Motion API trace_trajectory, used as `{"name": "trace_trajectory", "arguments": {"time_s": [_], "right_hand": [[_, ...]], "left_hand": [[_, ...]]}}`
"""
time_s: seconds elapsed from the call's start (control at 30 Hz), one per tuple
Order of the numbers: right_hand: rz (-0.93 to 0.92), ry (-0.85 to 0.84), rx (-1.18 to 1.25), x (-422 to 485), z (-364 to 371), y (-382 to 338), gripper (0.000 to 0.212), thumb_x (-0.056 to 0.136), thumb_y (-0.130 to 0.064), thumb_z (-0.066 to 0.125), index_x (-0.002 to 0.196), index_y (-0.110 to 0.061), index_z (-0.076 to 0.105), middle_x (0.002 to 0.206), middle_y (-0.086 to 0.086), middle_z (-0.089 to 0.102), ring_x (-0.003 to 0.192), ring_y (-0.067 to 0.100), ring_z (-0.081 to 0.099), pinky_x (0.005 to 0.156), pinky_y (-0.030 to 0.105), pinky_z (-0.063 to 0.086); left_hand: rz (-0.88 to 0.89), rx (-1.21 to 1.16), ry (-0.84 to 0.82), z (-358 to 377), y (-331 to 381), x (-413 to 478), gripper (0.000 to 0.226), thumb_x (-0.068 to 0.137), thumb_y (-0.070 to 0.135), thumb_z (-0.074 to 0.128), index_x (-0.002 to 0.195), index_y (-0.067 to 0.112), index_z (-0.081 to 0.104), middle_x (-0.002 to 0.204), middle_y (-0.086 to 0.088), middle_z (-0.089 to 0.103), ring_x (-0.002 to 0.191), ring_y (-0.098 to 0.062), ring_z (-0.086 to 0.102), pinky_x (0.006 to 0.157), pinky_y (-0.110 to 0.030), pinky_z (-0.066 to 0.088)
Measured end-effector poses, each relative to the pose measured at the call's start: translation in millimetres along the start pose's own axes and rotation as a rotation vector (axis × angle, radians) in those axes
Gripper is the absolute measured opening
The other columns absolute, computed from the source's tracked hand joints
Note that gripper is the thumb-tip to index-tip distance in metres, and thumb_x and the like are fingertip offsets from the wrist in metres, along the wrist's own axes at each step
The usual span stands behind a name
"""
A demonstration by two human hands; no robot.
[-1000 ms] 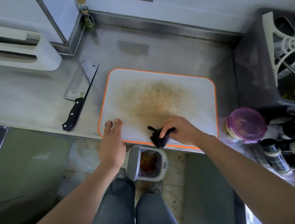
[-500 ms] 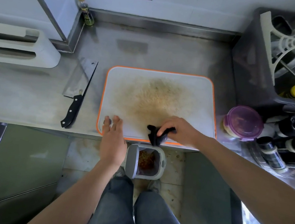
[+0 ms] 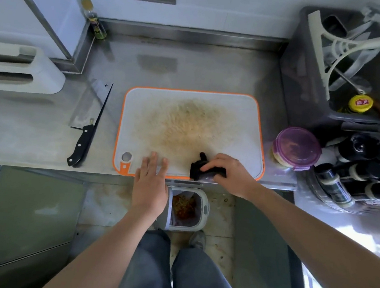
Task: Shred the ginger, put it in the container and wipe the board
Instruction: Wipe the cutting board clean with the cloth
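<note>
- Head view: the white cutting board (image 3: 234, 115) with an orange rim lies on the steel surface (image 3: 193, 66) in the middle of the frame, with a wide yellow-brown stain across its centre.
- The right hand (image 3: 230, 172) sits at the board's lower edge, its fingers (image 3: 215, 164) curled round a small dark cloth (image 3: 199, 167) bunched against the board.
- The left hand (image 3: 149, 186) lies flat at the board's lower left, fingers (image 3: 152, 161) straight and close together, pressing the near edge.
- A round container (image 3: 297, 146) stands just right of the board with its purple lid on; a knife (image 3: 86, 132) lies to the left.
- The cloth looks soft and light and will likely crumple; gathered into a wad under the fingertips, it should rub more firmly.
- The board looks stiff and smooth and may slide on steel, so holding down its near edge seems wise.
- Judging by the broad stain, most of the wiping is yet to do.
</note>
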State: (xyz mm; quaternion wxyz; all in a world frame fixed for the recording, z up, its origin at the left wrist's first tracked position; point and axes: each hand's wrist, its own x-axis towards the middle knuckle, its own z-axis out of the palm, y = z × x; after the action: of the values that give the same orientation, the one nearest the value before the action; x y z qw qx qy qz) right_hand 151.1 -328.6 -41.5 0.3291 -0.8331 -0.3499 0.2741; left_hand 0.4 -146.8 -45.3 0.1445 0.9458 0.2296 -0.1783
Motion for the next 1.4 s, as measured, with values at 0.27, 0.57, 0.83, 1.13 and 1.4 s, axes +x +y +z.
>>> {"name": "trace_trajectory", "arguments": {"time_s": [0.27, 0.57, 0.83, 1.13, 1.4], "right_hand": [[0.036, 0.106, 0.031, -24, 28, -2, 0.042, 0.076, 0.004, 0.055, 0.106, -0.018, 0.072, 0.101, -0.005, 0.053, 0.097, 0.014, 0.052, 0.086, 0.019, 0.039], [0.042, 0.121, 0.046, -31, 37, -11, 0.04, 0.076, 0.003, 0.055, 0.106, -0.018, 0.071, 0.103, -0.003, 0.054, 0.1, 0.015, 0.051, 0.09, 0.022, 0.039], [0.163, 0.405, 0.061, 3, 23, -8, 0.046, 0.077, 0.006, 0.054, 0.115, -0.016, 0.067, 0.112, 0.003, 0.056, 0.106, 0.021, 0.054, 0.097, 0.025, 0.041], [0.124, 0.413, 0.185, 69, 21, -43, 0.043, 0.087, 0.005, 0.05, 0.123, -0.015, 0.062, 0.123, 0.005, 0.055, 0.115, 0.02, 0.05, 0.098, 0.024, 0.041], [-0.004, 0.091, 0.131, 72, 61, -59, 0.04, 0.079, 0.004, 0.055, 0.109, -0.018, 0.07, 0.109, -0.003, 0.062, 0.102, 0.01, 0.055, 0.087, 0.021, 0.044]], "left_hand": [[-0.054, 0.039, 0.014, 4, 6, -5, 0.073, 0.099, 0.02, 0.041, 0.154, 0.025, -0.008, 0.161, -0.011, -0.014, 0.148, -0.032, -0.006, 0.121, -0.046, 0.006], [-0.05, 0.076, -0.006, 6, 4, -2, 0.077, 0.098, 0.015, 0.041, 0.153, 0.026, -0.012, 0.16, -0.011, -0.017, 0.148, -0.032, -0.006, 0.121, -0.047, 0.008], [0.002, 0.036, 0.064, 2, -8, -1, 0.065, 0.1, 0.02, 0.04, 0.155, 0.026, 0.005, 0.162, -0.004, 0.001, 0.147, -0.028, 0.01, 0.119, -0.04, 0.02], [-0.075, -0.044, 0.129, -14, -39, 11, 0.057, 0.098, 0.021, 0.046, 0.151, 0.02, 0.025, 0.16, -0.009, 0.012, 0.147, -0.028, 0.014, 0.117, -0.039, 0.024], [-0.098, -0.113, 0.19, -16, -49, 16, 0.053, 0.094, 0.011, 0.049, 0.145, 0.021, 0.039, 0.157, -0.003, 0.029, 0.136, -0.025, 0.038, 0.107, -0.038, 0.039]]}}
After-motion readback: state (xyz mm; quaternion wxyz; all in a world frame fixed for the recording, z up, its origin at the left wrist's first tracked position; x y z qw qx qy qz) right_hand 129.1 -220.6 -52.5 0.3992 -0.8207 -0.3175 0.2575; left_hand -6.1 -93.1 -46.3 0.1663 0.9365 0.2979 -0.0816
